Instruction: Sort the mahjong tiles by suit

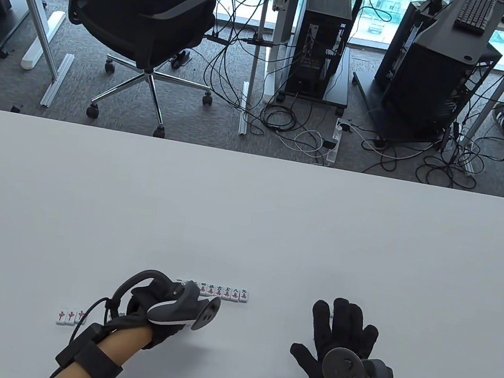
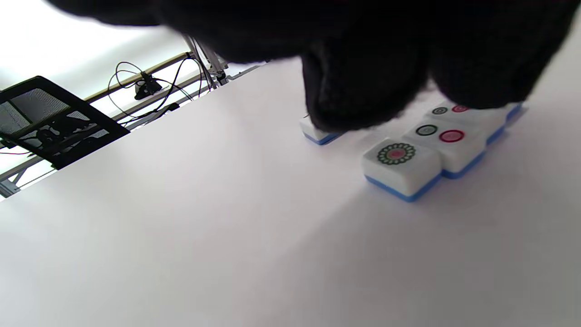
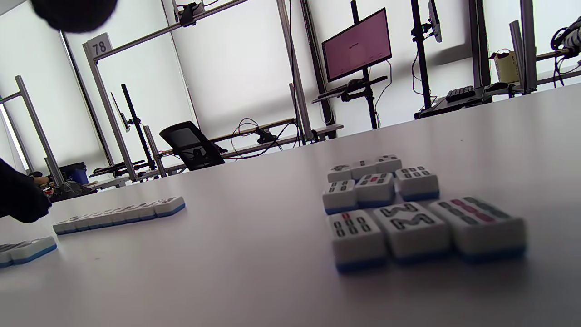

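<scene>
Desk (image 1: 246, 226): white, wide, rounded at its far right corner; carries every tile listed below.

Office chair (image 1: 135, 22): black mesh, on castors, on the carpet beyond the desk's far edge, among loose cables.

Right hand (image 1: 341, 347): gloved, tracker on its back, lying palm down at the near right with fingers straight and spread; grasps nothing.

Left hand (image 1: 160, 313): gloved, tracker on its back, near centre-left, bent over the tiles beneath it. In the left wrist view its fingertips (image 2: 358, 100) come down onto a partly hidden tile (image 2: 317, 134) and onto the far end of the circle row; whether they pinch or merely press cannot be told.

Character-tile row (image 1: 221, 291): single line, face up, red and black markings, just beyond the left hand, whose tracker covers the row's left end.

Bamboo-tile cluster (image 3: 399, 204): face up, blue-backed, three short rows set close together, seen in the right wrist view just ahead of the right hand.

Circle-tile row (image 2: 435, 145): three visible, face up, blue-backed, touching side to side, under the left hand.

Red-dragon tiles (image 1: 69, 316): three, face up, side by side, left of the left wrist.
</scene>
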